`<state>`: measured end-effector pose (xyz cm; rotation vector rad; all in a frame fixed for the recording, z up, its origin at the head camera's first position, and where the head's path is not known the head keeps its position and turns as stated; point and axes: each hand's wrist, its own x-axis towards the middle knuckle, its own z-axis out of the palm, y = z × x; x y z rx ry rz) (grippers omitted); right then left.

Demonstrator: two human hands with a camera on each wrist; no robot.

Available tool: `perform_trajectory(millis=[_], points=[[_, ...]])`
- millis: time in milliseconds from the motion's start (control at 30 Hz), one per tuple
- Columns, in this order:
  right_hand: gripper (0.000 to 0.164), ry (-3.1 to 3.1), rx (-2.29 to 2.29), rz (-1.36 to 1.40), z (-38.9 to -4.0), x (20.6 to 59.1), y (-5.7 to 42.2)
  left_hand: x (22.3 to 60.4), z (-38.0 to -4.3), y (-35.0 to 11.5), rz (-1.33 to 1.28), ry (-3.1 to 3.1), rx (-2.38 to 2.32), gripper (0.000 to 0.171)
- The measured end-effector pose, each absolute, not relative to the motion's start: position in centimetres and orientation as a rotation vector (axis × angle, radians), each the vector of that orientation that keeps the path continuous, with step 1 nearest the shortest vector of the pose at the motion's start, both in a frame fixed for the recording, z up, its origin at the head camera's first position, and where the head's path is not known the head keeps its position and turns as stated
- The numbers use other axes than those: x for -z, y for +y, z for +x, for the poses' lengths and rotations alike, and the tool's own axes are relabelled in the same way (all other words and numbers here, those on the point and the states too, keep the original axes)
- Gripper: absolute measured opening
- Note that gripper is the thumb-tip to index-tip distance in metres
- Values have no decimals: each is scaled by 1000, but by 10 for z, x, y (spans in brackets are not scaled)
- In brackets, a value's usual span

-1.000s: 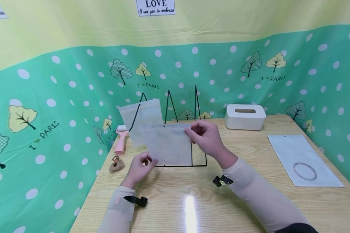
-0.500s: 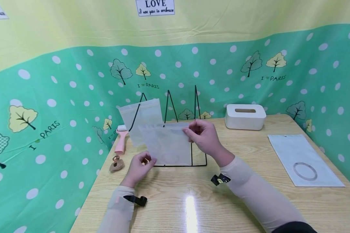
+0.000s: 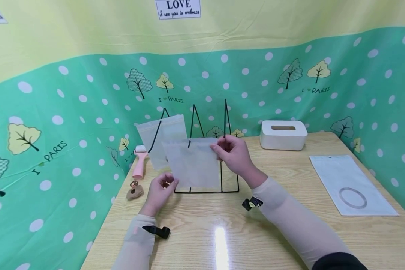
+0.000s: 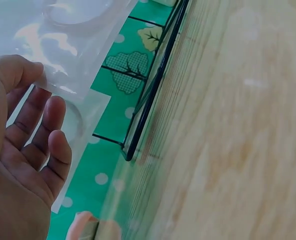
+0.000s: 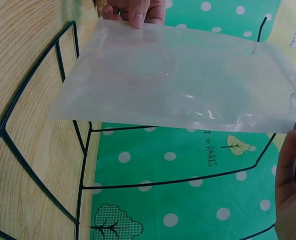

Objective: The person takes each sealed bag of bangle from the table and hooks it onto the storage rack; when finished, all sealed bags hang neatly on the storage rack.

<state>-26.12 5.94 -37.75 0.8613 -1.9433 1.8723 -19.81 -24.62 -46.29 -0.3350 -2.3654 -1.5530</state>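
A frosted translucent zip bag (image 3: 194,163) is stretched between my two hands in front of a black wire rack (image 3: 206,192). My left hand (image 3: 159,191) pinches its lower left corner between thumb and fingers. At its upper right corner my right hand (image 3: 233,152) grips the edge. A faint ring shape shows on the bag (image 5: 148,75) in the right wrist view. The tip of the rack's middle prong overlaps the bag's top edge in the head view. A second frosted bag (image 3: 155,131) leans tilted in the rack's left section.
Left of the rack lie a pink-handled lint roller (image 3: 139,165) and a small brown item with a ring (image 3: 135,191). A white tissue box (image 3: 283,135) stands at the back right. Another frosted bag with a ring mark (image 3: 344,176) lies flat on the right.
The held bag has risen slightly, so more of the rack's front bottom bar shows beneath it. Both hands have shifted a little up and left, still holding its corners.
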Motion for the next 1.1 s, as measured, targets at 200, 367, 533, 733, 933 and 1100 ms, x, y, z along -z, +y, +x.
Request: perform_trajectory(millis=[200, 367, 533, 733, 933, 1100], points=[[11, -1950, -1883, 829, -266, 376, 58, 481, -213, -255, -292, -2395, 1533, 10], [8, -1987, -1864, 806, -269, 372, 58, 493, -226, -262, -277, -2404, 1514, 11], [10, -2010, -1849, 798, -260, 356, 59, 491, -232, -263, -299, -2408, 1489, 13], [9, -2032, -1796, 769, -258, 345, 58, 486, -239, -264, -319, -2412, 1445, 13], [9, -2075, -1763, 704, -269, 348, 56, 483, -245, -263, -266, -2440, 1405, 14], [8, -2097, -1763, 673, -289, 362, 56, 480, -248, -262, -224, -2454, 1383, 15]])
